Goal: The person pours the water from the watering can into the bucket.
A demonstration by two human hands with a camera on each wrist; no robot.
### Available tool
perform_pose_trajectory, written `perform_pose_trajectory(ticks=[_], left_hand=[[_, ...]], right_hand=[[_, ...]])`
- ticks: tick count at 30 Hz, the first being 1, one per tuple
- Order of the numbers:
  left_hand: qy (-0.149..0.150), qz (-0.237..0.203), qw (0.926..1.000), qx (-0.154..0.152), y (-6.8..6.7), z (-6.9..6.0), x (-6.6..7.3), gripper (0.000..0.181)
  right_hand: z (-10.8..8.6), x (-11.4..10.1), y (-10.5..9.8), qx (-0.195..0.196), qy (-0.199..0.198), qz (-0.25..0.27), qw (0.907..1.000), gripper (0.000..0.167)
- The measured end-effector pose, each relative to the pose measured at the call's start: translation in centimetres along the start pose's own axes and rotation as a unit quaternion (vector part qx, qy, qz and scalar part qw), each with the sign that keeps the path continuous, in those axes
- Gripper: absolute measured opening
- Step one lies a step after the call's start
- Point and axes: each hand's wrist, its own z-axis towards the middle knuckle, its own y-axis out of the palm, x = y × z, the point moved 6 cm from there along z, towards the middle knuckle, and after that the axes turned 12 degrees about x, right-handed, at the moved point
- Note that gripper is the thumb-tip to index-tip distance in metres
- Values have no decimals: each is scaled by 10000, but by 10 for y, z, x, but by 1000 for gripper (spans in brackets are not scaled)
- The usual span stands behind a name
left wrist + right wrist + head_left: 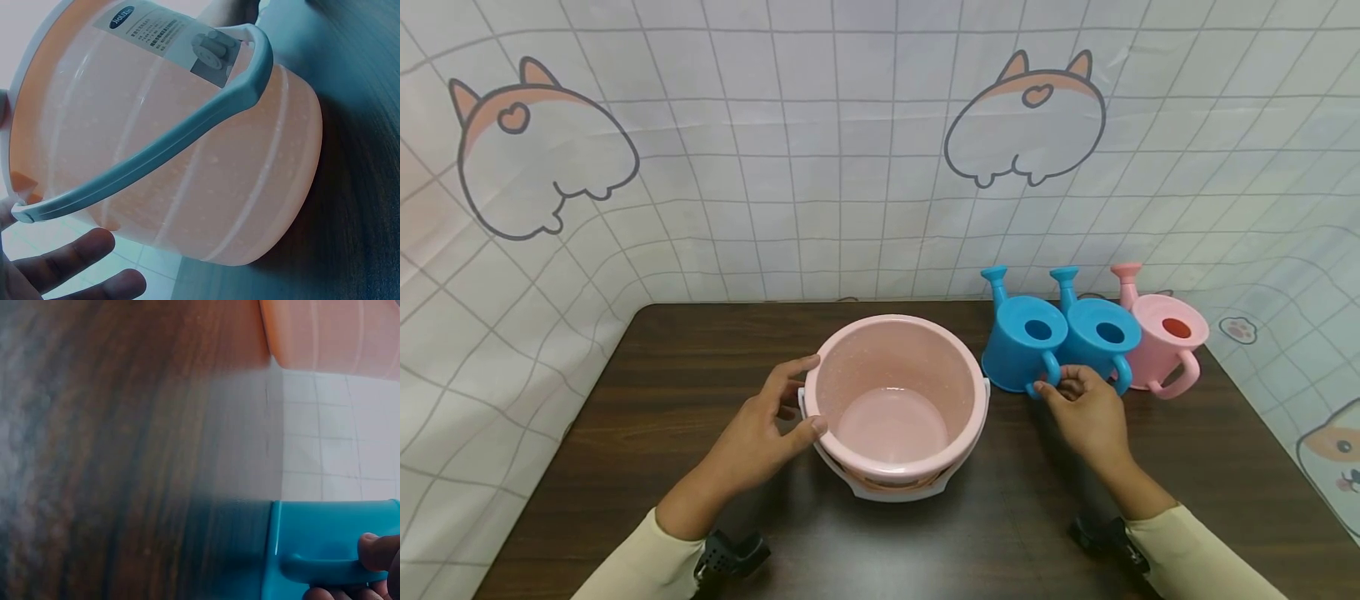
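A pink bucket stands upright on the dark wooden counter, near the middle, its mouth facing up and its inside holding nothing but a shine on the bottom. The left hand is spread wide at the bucket's left side, thumb and forefinger touching the rim; the lower fingers hang free of the wall in the left wrist view. The bucket's handle is folded down along the near side, and a printed label sits on the outer wall. To the right, three watering cans stand upright in a close row, spouts toward the far side and handles toward the near side: a left blue can, a middle blue can and a pink can at the far right. The right hand is closed narrowly around the left blue can's handle, thumb on one side and fingers curled on the other. Behind the counter hangs a white grid-patterned sheet with cartoon animals. Both arms wear pale sleeves.
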Motion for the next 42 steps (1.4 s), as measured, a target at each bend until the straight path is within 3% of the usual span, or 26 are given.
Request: perform_pose_trajectory(ticks=[6, 12, 20, 29, 34, 42], left_hand=[[0, -44, 10000, -13, 0, -1, 0, 67], [-8, -41, 10000, -22, 0, -1, 1, 67], [-5, -56, 10000, 16, 0, 1, 2, 68], [-28, -49, 10000, 8, 0, 0, 1, 67], [-43, -30, 10000, 1, 0, -1, 0, 67], [-72, 14, 10000, -7, 0, -1, 0, 67]], right_hand=[[-2, 0, -3, -46, -37, -147, 9999, 43], [-5, -6, -25, 209, 27, -515, 9984, 61], [1, -4, -55, 719, 77, -567, 9958, 57], [5, 15, -67, 1098, 221, -499, 9925, 55], [8, 23, -66, 1017, 224, -466, 9935, 55], [9, 41, -54, 338, 262, -617, 9972, 57]])
